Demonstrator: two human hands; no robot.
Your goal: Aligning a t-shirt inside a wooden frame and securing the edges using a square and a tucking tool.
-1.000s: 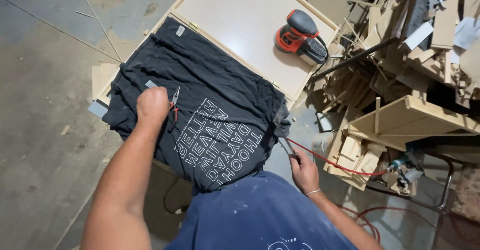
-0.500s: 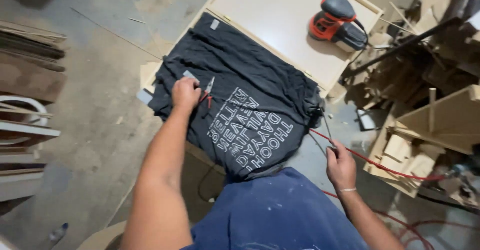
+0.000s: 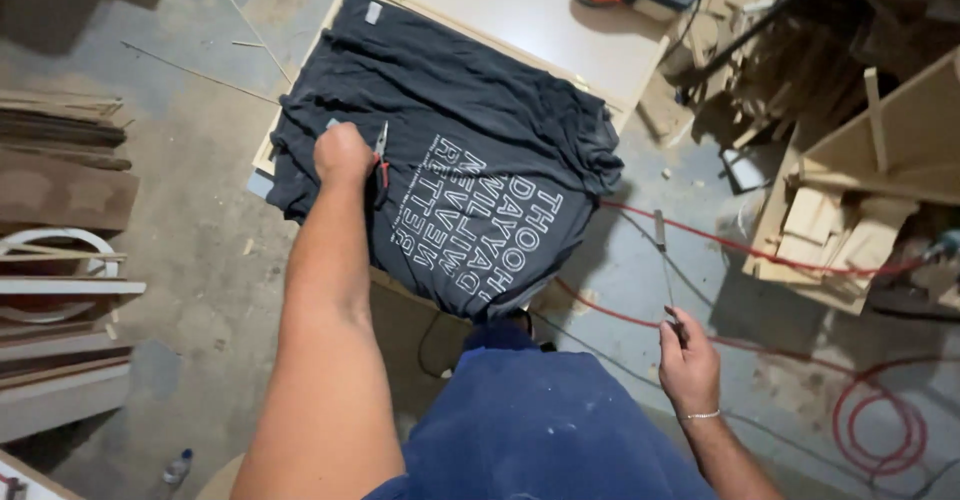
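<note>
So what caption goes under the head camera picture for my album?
Left hand presses red-handled pliers on a dark T-shirt over a board; right hand holds a thin rod.

Red-handled pliers (image 3: 381, 150) lie on a dark printed T-shirt (image 3: 480, 150); thin metal blade (image 3: 664, 260) points upward.
</note>
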